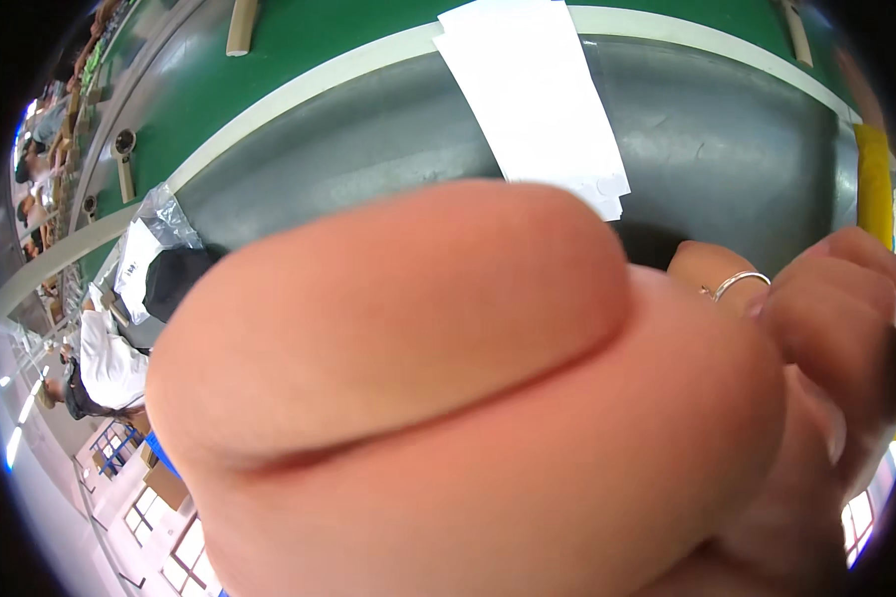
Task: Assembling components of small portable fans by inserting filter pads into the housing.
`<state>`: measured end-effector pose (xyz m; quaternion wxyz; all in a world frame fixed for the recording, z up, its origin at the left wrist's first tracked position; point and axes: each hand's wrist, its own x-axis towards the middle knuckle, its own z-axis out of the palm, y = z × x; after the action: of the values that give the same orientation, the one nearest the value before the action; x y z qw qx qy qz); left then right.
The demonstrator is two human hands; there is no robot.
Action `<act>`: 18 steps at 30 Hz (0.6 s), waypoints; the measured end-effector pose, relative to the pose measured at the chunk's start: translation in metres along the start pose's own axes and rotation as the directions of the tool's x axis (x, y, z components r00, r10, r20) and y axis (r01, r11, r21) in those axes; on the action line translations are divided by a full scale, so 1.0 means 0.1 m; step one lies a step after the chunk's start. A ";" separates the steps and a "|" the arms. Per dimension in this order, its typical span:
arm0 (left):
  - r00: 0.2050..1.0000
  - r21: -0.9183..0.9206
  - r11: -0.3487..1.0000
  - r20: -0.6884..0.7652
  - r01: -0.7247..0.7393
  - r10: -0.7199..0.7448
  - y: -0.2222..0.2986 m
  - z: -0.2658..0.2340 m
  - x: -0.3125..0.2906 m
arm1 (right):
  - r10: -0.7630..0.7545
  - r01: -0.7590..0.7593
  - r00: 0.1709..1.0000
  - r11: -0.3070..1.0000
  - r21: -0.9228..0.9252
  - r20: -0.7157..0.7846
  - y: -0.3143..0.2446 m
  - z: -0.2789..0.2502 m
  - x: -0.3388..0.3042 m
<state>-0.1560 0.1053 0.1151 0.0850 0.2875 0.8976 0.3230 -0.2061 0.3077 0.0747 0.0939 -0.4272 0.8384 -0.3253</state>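
Very close to the camera, a large bent mass of bare skin (448, 328) fills the middle and hides much of the bench. A long crease runs across it; I cannot tell whether it is a folded finger or a bent arm, or which side it belongs to. At the right edge my right hand (836, 308) is raised close to the camera with its fingers curled; what they hold, if anything, is hidden. Beside those fingers a thin silver band (742, 284) circles a piece of skin. My left hand cannot be made out separately. White paper sheets (528, 90) lie beyond, touched by neither hand.
The sheets rest across a dark grey work surface (358, 149) with a pale rim; green surface (338, 30) lies beyond. At left are a clear plastic bag (169, 214) with white paper and a black object (177, 282). A person in white (110, 358) is farther left.
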 end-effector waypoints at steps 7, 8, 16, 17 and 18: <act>0.997 0.033 0.999 0.077 0.025 -0.027 0.05 -0.11 0.03 | 0.044 -0.045 0.997 0.999 0.010 0.064 0.03 -0.13 -0.10; 0.996 0.046 0.998 0.082 0.030 -0.034 0.06 -0.13 0.03 | 0.041 -0.042 0.997 0.999 0.009 0.071 0.05 -0.14 -0.10; 0.985 0.107 0.992 0.148 0.073 -0.088 0.06 -0.21 -0.04 | 0.055 -0.059 0.988 0.998 0.023 0.147 0.12 -0.18 -0.17; 0.983 0.109 0.991 0.160 0.075 -0.092 0.06 -0.21 -0.03 | 0.063 -0.068 0.985 0.997 0.024 0.159 0.14 -0.18 -0.19; 0.981 0.111 0.991 0.172 0.076 -0.094 0.05 -0.21 -0.02 | 0.073 -0.078 0.983 0.997 0.026 0.170 0.17 -0.18 -0.22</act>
<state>-0.1587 0.0963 0.1342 0.1631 0.2804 0.9136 0.2453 -0.2114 0.3398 0.0754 0.1838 -0.4196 0.8376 -0.2976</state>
